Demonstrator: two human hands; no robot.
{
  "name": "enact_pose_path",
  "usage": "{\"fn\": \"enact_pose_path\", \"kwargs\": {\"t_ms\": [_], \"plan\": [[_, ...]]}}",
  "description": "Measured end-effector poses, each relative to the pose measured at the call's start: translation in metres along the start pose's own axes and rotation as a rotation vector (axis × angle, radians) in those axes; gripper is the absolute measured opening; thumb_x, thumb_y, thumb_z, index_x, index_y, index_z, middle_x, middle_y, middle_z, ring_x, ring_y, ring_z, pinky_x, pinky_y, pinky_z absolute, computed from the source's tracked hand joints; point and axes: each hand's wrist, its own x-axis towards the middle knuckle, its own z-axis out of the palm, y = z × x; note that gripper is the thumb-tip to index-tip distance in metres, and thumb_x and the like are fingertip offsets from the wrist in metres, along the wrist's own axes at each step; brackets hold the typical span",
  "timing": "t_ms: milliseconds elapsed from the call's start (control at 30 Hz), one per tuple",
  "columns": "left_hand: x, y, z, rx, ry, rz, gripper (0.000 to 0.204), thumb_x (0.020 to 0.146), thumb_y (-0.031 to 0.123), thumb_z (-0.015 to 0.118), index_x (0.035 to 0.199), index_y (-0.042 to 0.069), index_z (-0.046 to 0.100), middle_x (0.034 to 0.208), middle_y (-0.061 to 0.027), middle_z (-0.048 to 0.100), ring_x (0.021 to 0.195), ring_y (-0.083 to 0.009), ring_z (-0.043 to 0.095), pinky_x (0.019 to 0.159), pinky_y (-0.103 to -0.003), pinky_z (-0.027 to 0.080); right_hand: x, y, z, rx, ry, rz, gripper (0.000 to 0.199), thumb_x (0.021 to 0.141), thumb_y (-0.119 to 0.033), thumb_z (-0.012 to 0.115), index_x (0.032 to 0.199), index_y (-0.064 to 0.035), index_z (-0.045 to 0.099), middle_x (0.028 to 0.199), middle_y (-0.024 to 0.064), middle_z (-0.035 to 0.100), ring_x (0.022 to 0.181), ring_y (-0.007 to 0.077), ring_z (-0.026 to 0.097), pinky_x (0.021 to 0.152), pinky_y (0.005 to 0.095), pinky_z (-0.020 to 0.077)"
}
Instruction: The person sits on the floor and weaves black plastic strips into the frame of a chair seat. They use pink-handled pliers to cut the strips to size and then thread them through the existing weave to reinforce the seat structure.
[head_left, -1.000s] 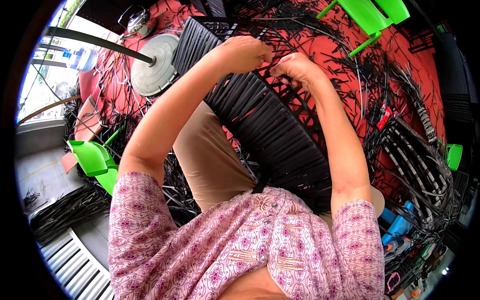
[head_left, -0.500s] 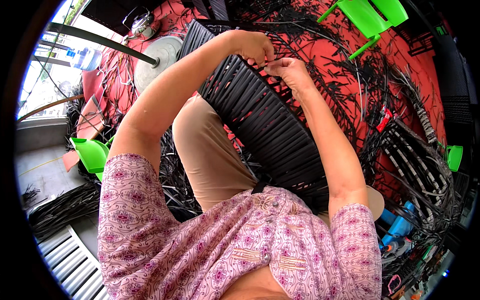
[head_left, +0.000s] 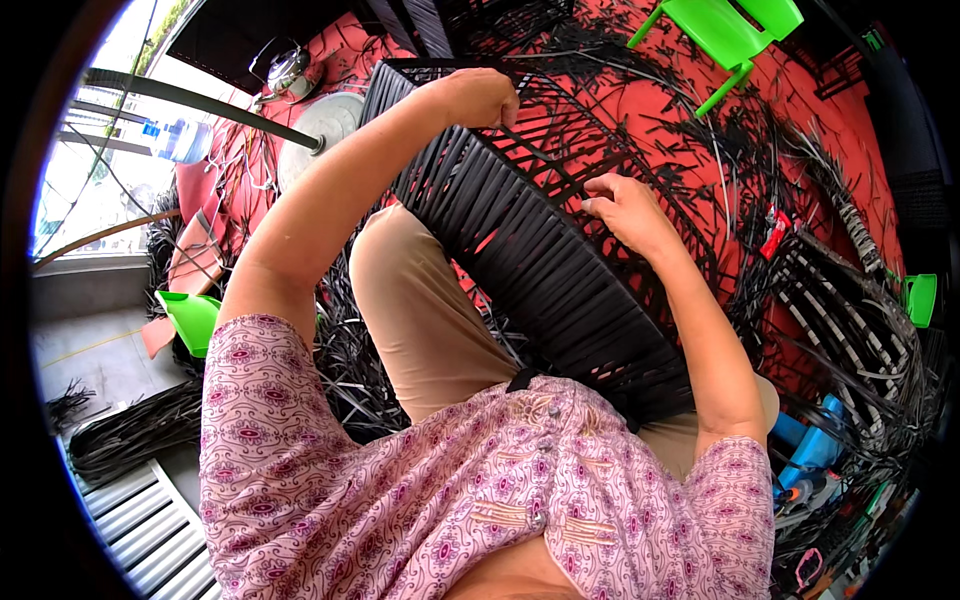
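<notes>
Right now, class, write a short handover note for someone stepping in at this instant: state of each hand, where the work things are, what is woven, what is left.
Left hand: closed on the far top edge of the black woven panel, steadying it.
Right hand: fingertips pinching a black strip at the open part of the weave.
Panel: propped on the lap, leaning away over the red floor.
Done: near part tightly woven.
Left: far end shows gaps; loose strips lie scattered on the floor.
</notes>
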Motion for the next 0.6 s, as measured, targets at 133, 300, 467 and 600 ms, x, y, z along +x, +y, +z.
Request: {"fn": "enact_pose_path", "kwargs": {"t_ms": [133,300,467,600], "plan": [[0.006,0.016,0.000,0.231,-0.016,0.010,0.024,0.071,0.004,0.063,0.090,0.011,0.076,0.092,-0.0095,0.073,0.093,-0.0291,0.069,0.078,-0.040,0.053,-0.002,0.003,0.000,0.125,-0.029,0.054,0.037,0.079,-0.018,0.072,0.110,0.0032,0.069,0.095,0.0146,0.072,0.089,0.0216,0.068,0.082,0.0317,0.0511],[0.009,0.014,0.005,0.166,-0.054,-0.003,0.019,0.071,0.005,0.063,0.084,0.012,0.075,0.091,-0.0080,0.072,0.093,-0.0277,0.069,0.078,-0.039,0.053,-0.011,0.001,-0.008,0.535,-0.100,0.127,0.027,0.081,-0.012,0.073,0.104,0.0019,0.071,0.090,0.0042,0.071,0.082,0.0108,0.063,0.076,0.0255,0.0487],[0.013,0.024,0.002,0.250,-0.065,0.037,0.016,0.068,0.008,0.066,0.081,0.013,0.075,0.084,-0.0078,0.072,0.087,-0.0288,0.069,0.074,-0.040,0.053,-0.012,0.005,-0.014,0.591,-0.122,0.196,0.022,0.083,-0.015,0.075,0.099,-0.0002,0.071,0.089,0.0019,0.070,0.082,0.0094,0.062,0.076,0.0243,0.0484],[0.014,0.032,0.005,0.316,-0.044,-0.020,0.014,0.066,0.010,0.068,0.079,0.014,0.074,0.081,-0.0105,0.071,0.084,-0.0312,0.069,0.071,-0.043,0.052,-0.014,0.003,-0.008,0.630,-0.079,0.130,0.021,0.083,-0.016,0.076,0.097,-0.0002,0.071,0.088,0.0015,0.070,0.081,0.0084,0.062,0.075,0.0237,0.0480]]}}
